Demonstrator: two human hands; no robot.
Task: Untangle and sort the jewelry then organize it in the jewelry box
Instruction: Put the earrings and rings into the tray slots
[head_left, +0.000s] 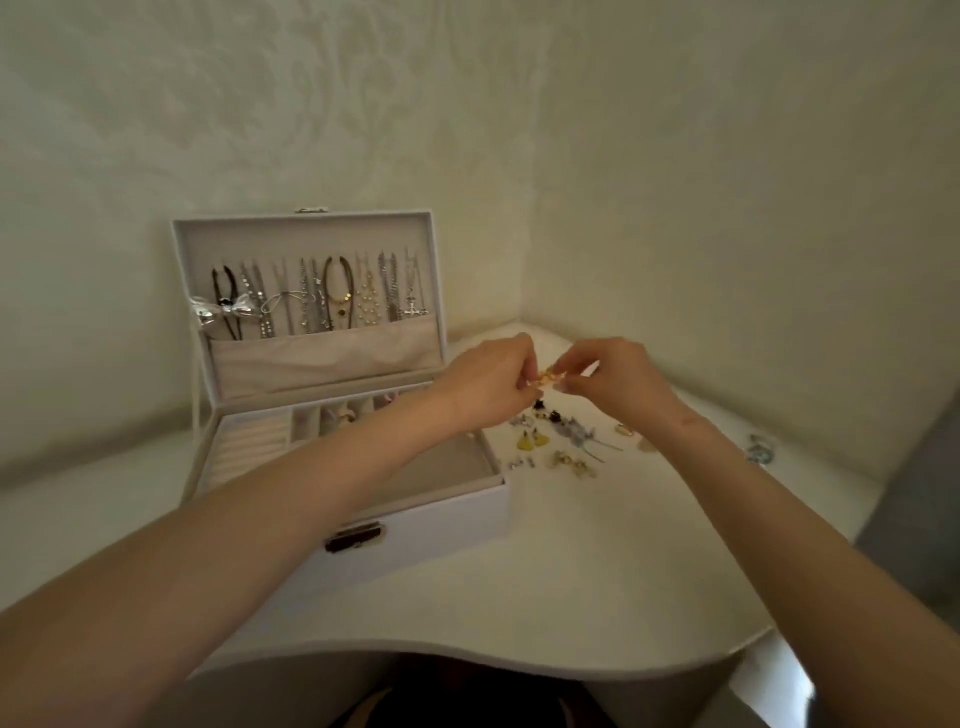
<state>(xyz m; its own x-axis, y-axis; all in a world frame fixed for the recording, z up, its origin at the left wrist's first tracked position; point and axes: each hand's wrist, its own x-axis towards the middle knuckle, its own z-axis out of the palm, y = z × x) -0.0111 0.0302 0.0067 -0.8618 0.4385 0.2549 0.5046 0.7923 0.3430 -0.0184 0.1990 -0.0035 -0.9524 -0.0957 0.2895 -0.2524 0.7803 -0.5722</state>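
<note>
Currently your left hand (488, 389) and right hand (613, 379) both pinch the gold piece (546, 381), fingers curled, just right of the box (415, 525) and above the loose earrings (561, 441). The box lies left of the piece, so I'd say your left hand is nearer for the drop.

You are looking at a scene with no readable writing. No text, label, brand, number or sign is showing legibly on the jewelry box (441, 514) or on its front clasp (353, 538). Nothing is showing on the gold piece (545, 378), on the loose earrings (561, 447), or on the table (597, 571) either.
</note>
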